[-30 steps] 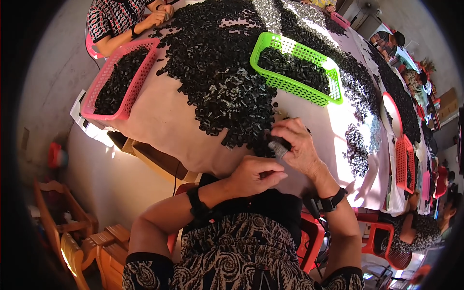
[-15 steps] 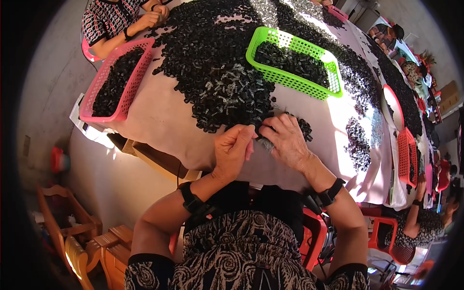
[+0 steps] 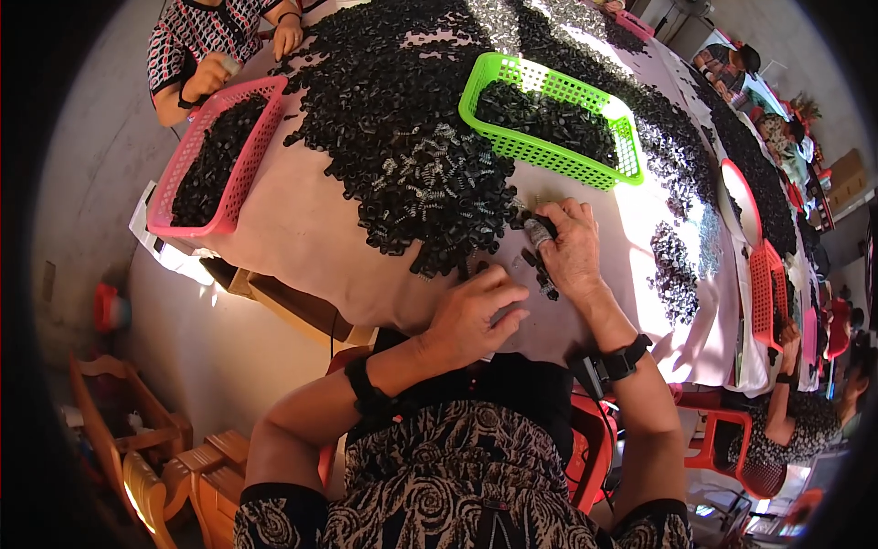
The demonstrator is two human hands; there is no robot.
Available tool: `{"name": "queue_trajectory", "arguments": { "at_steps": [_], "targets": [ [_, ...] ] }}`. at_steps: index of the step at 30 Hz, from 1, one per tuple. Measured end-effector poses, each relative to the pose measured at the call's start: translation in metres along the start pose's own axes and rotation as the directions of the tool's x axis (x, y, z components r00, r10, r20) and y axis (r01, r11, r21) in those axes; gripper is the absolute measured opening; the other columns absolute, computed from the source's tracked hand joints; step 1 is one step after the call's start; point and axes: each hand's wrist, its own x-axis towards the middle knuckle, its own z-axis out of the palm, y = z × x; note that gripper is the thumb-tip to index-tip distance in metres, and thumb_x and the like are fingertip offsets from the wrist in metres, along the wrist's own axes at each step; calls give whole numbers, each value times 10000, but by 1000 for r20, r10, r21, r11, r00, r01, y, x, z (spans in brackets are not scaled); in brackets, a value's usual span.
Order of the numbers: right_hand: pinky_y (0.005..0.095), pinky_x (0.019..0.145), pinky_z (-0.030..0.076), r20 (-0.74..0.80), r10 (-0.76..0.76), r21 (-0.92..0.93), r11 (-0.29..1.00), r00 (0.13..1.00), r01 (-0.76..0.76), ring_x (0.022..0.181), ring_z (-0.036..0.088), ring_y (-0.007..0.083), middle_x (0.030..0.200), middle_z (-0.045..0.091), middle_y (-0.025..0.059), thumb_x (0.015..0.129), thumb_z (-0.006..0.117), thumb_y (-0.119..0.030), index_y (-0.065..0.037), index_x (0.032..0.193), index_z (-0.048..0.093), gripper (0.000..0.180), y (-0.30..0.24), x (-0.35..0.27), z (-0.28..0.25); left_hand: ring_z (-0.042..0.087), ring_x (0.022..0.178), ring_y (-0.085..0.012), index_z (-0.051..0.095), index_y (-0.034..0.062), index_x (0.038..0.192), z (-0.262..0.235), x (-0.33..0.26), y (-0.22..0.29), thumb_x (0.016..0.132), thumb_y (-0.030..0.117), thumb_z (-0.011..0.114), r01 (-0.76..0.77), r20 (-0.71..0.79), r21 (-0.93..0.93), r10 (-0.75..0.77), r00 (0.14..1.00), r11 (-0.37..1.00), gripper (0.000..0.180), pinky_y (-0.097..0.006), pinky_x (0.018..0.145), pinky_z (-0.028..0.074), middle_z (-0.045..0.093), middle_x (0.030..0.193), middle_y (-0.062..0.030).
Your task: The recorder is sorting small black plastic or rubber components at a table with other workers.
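Observation:
A large heap of small black plastic parts (image 3: 412, 156) mixed with little metal springs covers the pink tablecloth (image 3: 302, 238). My right hand (image 3: 572, 247) rests at the heap's near edge, fingers pinched on a small black and grey part (image 3: 540, 231). A few loose black parts (image 3: 541, 274) lie just under it. My left hand (image 3: 476, 311) lies on the cloth closer to me, fingers curled loosely; whether it holds anything is hidden. Both wrists wear black bands.
A green basket (image 3: 549, 151) with black parts stands beyond my right hand. A pink basket (image 3: 233, 188) of parts sits far left, by another person's hands (image 3: 206, 78). More red baskets (image 3: 764, 293) and seated people line the right side. Wooden chairs (image 3: 137, 448) stand lower left.
My left hand has drawn back from the heap toward me and lowered onto the cloth. My right hand has stayed at the heap's edge, still pinching a small part.

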Motion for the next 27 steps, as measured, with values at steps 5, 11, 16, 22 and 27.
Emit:
{"name": "queue_trajectory", "arguments": {
  "at_steps": [5,11,16,22,27],
  "targets": [
    [390,829,423,-44,53,67,996,998,-50,937,514,287,953,598,60,720,675,-58,-104,988,664,272,16,-2,-9,582,882,-254,633,18,964,2,-1,0,745,41,719,-106,77,101,99,992,989,236,-337,738,507,564,983,-91],
    [377,827,449,-15,1,244,970,1000,2,910,526,293,961,609,63,736,660,-18,-89,990,674,264,35,-9,-22,512,1043,-296,626,35,1011,4,0,4,740,54,706,-182,169,186,151,974,966,283,-405,890,444,533,1091,-95],
    [376,863,447,-31,-100,239,965,994,105,938,529,286,997,614,56,698,664,4,-89,997,669,313,30,-21,-22,502,1047,-304,624,40,1012,7,-3,-3,750,65,701,-211,253,196,159,954,958,274,-409,901,424,530,1069,-90],
    [371,858,446,-48,-151,242,957,987,158,940,532,276,1012,619,51,669,630,38,-86,953,680,314,18,-22,-17,516,993,-293,632,41,943,6,-3,-6,749,72,707,-212,228,185,168,959,960,210,-397,869,428,538,983,-80],
    [356,826,447,-153,-61,298,949,986,105,877,549,290,934,636,89,667,594,67,-56,902,676,278,30,-24,-19,516,913,-276,609,49,838,4,-1,-7,745,69,709,-220,219,173,180,959,960,139,-390,823,427,511,894,-72]
  ]
}}
